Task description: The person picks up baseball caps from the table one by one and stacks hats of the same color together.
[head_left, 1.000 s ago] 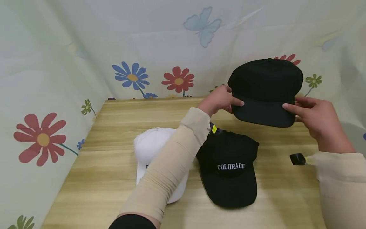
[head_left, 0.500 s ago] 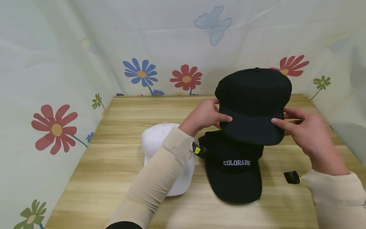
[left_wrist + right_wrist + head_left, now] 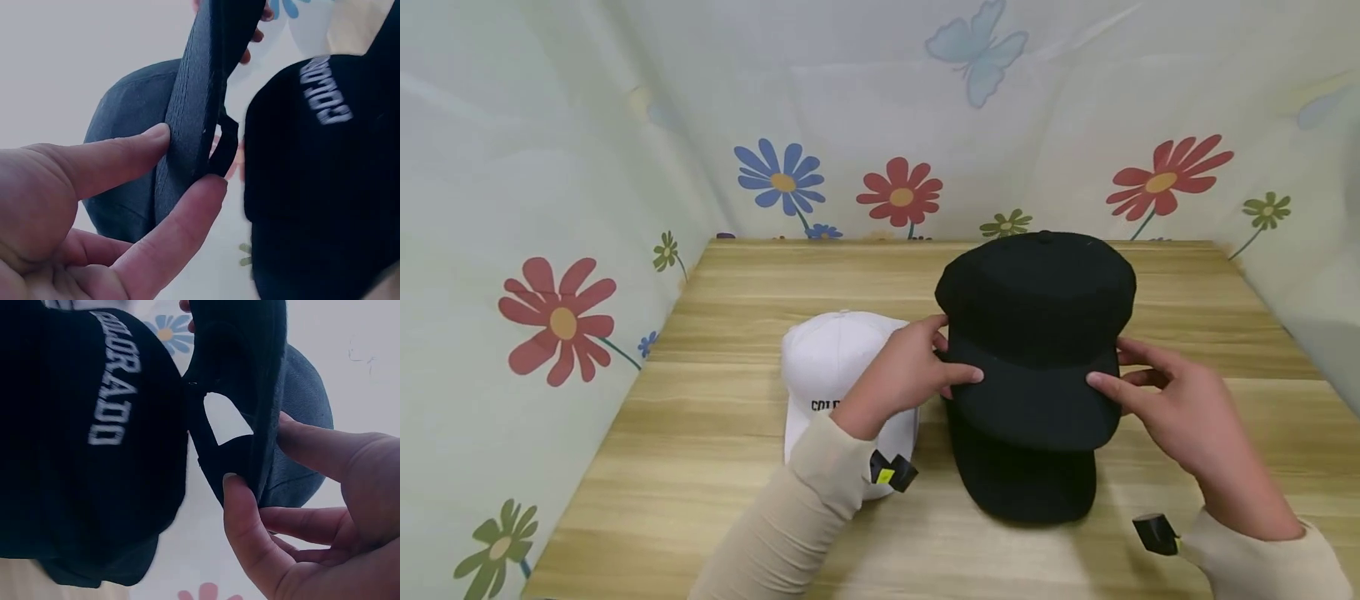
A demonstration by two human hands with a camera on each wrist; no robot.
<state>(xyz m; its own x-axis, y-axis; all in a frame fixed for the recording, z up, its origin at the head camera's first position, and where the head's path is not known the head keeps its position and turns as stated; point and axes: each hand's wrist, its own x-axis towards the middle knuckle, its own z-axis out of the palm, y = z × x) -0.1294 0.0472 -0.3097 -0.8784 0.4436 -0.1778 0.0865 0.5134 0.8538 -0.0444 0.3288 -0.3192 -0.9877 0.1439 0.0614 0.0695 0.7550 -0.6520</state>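
Note:
A plain black baseball cap [image 3: 1037,308] is held up between both hands, crown up and brim toward me. My left hand [image 3: 904,375] pinches one side of its brim, thumb on top and fingers beneath. The right hand [image 3: 1187,408] pinches the opposite side the same way. Behind it in the head view lies a second black cap [image 3: 1030,492], mostly hidden except its brim. White COLORADO lettering shows on that second cap [image 3: 106,481] in the right wrist view, with a gap between the two caps. The rear opening of the held cap [image 3: 187,106] shows in the left wrist view.
A white cap [image 3: 827,358] with dark lettering lies on the wooden table [image 3: 700,467], partly covered by the left hand and forearm. A flower-printed curtain [image 3: 850,92] stands behind and beside the table. Small black pieces [image 3: 1156,533] stick out from both cuffs.
Both hands have brought the plain black cap down and to the left, over the black COLORADO cap, whose lettering is now covered in the head view. The head view has shifted slightly.

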